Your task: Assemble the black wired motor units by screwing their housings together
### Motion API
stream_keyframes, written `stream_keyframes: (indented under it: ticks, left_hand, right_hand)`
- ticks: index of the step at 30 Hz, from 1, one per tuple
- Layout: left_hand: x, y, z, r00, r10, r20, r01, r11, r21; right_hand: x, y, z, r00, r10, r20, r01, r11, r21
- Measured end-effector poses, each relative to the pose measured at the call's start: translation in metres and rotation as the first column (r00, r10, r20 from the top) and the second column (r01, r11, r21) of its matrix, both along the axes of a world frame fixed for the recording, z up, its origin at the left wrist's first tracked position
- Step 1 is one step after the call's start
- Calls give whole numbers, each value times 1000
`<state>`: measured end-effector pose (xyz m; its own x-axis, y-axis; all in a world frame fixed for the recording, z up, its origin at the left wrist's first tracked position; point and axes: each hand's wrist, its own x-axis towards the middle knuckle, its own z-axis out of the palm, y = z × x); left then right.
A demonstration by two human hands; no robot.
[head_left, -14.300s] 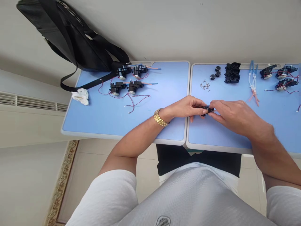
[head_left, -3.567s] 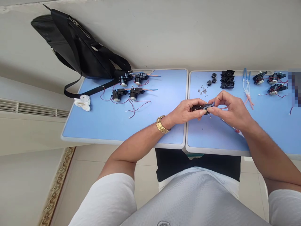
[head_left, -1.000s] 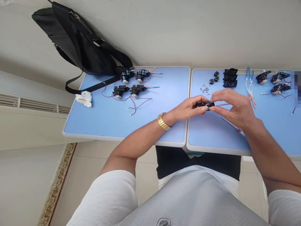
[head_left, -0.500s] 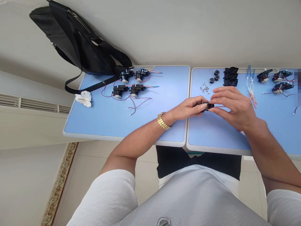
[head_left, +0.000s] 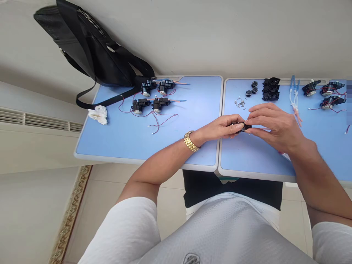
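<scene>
Both my hands meet over the right blue table, holding a small black plastic part (head_left: 246, 127) between their fingertips. Most of it is hidden by my fingers. My left hand (head_left: 220, 128), with a gold wristwatch (head_left: 191, 141), pinches it from the left. My right hand (head_left: 275, 124) grips it from the right. Just above my hands lie a scatter of tiny screws (head_left: 241, 103), several round black caps (head_left: 254, 86) and a stack of black housings (head_left: 271, 89). A screwdriver (head_left: 286, 156) lies mostly hidden under my right hand.
Wired black motor units (head_left: 154, 96) stand on the left table (head_left: 137, 146), and more (head_left: 330, 93) stand at the far right beside blue-and-white tubes (head_left: 294, 97). A black bag (head_left: 93, 47) leans on the wall, its strap across the table corner. A crumpled tissue (head_left: 98, 114) lies nearby.
My right hand has moved over the screwdriver, hiding most of it. Both hands still hold the small black part, and the view has shifted slightly.
</scene>
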<state>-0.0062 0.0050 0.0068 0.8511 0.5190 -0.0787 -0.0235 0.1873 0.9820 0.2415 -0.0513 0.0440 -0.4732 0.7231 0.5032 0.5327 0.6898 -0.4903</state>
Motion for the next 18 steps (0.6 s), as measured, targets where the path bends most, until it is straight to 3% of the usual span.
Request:
stream_keyframes:
  ticks: [13, 18]
  left_hand:
    - [-2, 4, -4, 1000, 9, -6, -9, 997, 78]
    - [-2, 3, -3, 1000, 7, 28, -9, 996, 85]
  right_hand:
    - [-4, -5, 0, 999, 27, 46, -28, 999, 17]
    - [-6, -3, -1, 999, 23, -34, -24, 999, -33]
